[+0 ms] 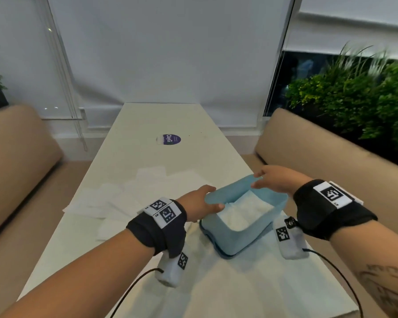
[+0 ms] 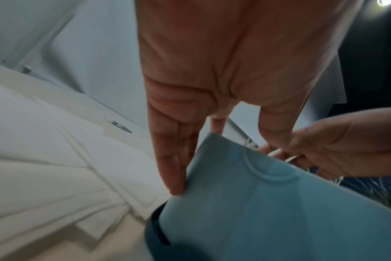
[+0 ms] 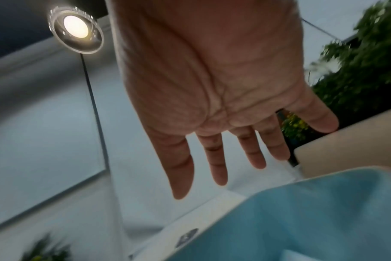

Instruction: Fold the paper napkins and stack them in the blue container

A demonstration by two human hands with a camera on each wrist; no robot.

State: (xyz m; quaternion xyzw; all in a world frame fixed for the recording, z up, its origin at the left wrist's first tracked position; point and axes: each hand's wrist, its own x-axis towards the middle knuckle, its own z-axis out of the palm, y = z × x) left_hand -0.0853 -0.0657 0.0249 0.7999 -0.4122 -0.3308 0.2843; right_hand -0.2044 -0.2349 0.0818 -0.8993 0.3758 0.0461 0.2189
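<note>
Blue container [image 1: 230, 242] on white table [image 1: 161, 120], folded napkins [image 1: 241, 213] inside. Left hand [image 1: 198, 203] pinching its left wall, thumb inside. Right hand [image 1: 276, 180] above far rim, fingers straight, spread, holding nothing. Loose napkins [image 1: 115, 198] lying flat at left.

The container [image 1: 241, 239] between the left fingers [image 1: 217, 205] and the right fingers [image 1: 259, 174] is showing light blue walls, with a darker blue band running along its base. The stacked napkins [image 1: 244, 212] inside it, just below the left fingers, are showing plain white. The loose napkins [image 1: 115, 198], left of the left fingers, are also showing white and are blending into the cream bench [image 1: 147, 120]. Beyond both sets of fingers, a round sticker [image 1: 170, 139] is showing purple with white lettering. Behind the fingers, the wrist bands [image 1: 147, 228] are showing black, each carrying white tags [image 1: 168, 214] printed with black square-block codes. The seats [image 1: 14, 152] are showing tan. The foliage [image 1: 359, 99], beyond the right fingers, is showing green.
</note>
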